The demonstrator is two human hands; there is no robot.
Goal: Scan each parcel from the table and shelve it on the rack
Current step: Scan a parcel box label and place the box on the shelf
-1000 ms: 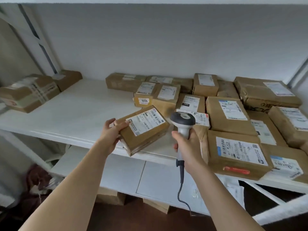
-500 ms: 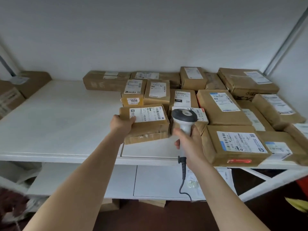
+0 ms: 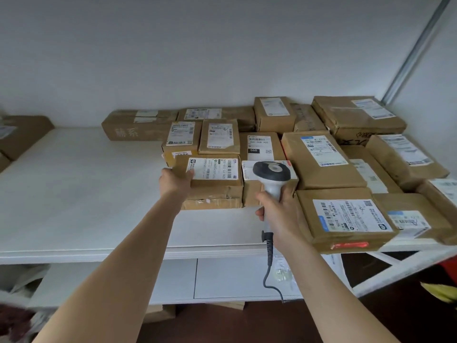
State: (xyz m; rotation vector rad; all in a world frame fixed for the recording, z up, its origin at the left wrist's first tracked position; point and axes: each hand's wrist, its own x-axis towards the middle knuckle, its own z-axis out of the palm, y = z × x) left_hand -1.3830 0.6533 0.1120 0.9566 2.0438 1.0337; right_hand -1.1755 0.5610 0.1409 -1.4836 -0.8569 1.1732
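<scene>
Brown parcel (image 3: pixel 212 181) sits flush against its neighbour; my left hand (image 3: pixel 176 180) grips its left end, right hand (image 3: pixel 279 214) clutches the scanner (image 3: pixel 271 174)

Plain white wall (image 3: pixel 197 58) standing behind; dark reddish-brown floor (image 3: pixel 222 325) lying below; yellow object (image 3: pixel 442 292) showing at the lower right.

Scanner (image 3: pixel 271 172) head covers part of a small box's label (image 3: pixel 248 170) | label print on rack parcels too small to read (most of it blurred) | brown box (image 3: pixel 23 134) cut off at left edge | scanner cable (image 3: pixel 269 276) end blurs out against the dark floor
</scene>
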